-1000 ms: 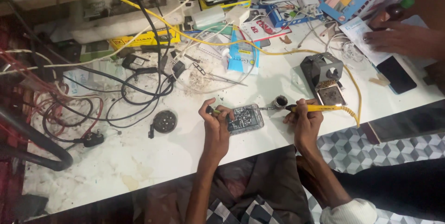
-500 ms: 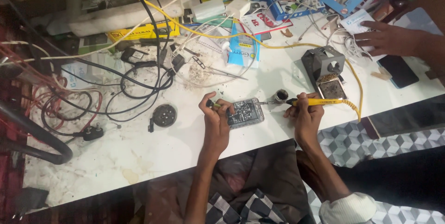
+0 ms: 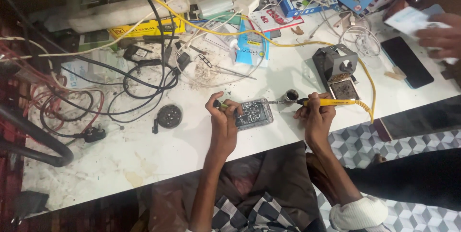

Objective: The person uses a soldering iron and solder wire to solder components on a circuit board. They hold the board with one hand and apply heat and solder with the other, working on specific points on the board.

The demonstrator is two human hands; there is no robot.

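My left hand (image 3: 222, 115) pinches a small green-tipped tool at the left edge of an opened phone with its circuit board showing (image 3: 254, 113), which lies flat on the white table (image 3: 144, 165). My right hand (image 3: 315, 113) grips a yellow-handled soldering iron (image 3: 326, 102). Its metal tip points left, close to the board's right end and to a small round dark tin (image 3: 291, 95). The iron's yellow cable (image 3: 369, 108) loops off to the right.
A grey soldering stand (image 3: 336, 66) sits behind my right hand. A black round disc (image 3: 169, 116), tangled black and red cables (image 3: 139, 81), tweezers (image 3: 230, 71) and boxes crowd the back. Another person's hand (image 3: 439, 33) holds papers at the far right beside a dark phone (image 3: 406, 61).
My hands stay on the tool, board and soldering iron almost unmoved. The other person's hand at the right has shifted further right, now holding papers.
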